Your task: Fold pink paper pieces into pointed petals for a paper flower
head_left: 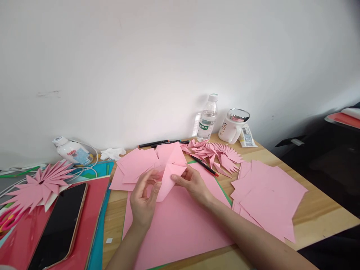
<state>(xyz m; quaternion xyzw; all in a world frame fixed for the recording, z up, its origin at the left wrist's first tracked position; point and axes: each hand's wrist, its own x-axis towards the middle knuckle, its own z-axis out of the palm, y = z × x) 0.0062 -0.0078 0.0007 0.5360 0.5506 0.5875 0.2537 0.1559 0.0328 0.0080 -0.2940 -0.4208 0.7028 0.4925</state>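
Note:
A folded piece of pink paper (pixel 169 180) is held up in front of me, with creased, pointed flaps. My right hand (pixel 196 184) pinches its right side, thumb in front and fingers behind. At its left edge is my left hand (pixel 145 197), loosely curled, with the thumb tip against the paper and the other fingers partly behind it. Beneath both hands lies a large pink sheet (pixel 180 232) over a green-edged board. Loose pink sheets (pixel 137 165) are spread just behind the left hand.
More pink sheets (pixel 270 195) lie at right. Folded pink pieces (pixel 216 152), a pen (pixel 204 166), a water bottle (pixel 207 120) and a lidded mug (pixel 233 127) stand or lie behind. At left are a phone (pixel 60 225), a pink paper pinwheel shape (pixel 41 183), scissors (pixel 9 219) and a white bottle (pixel 73 151).

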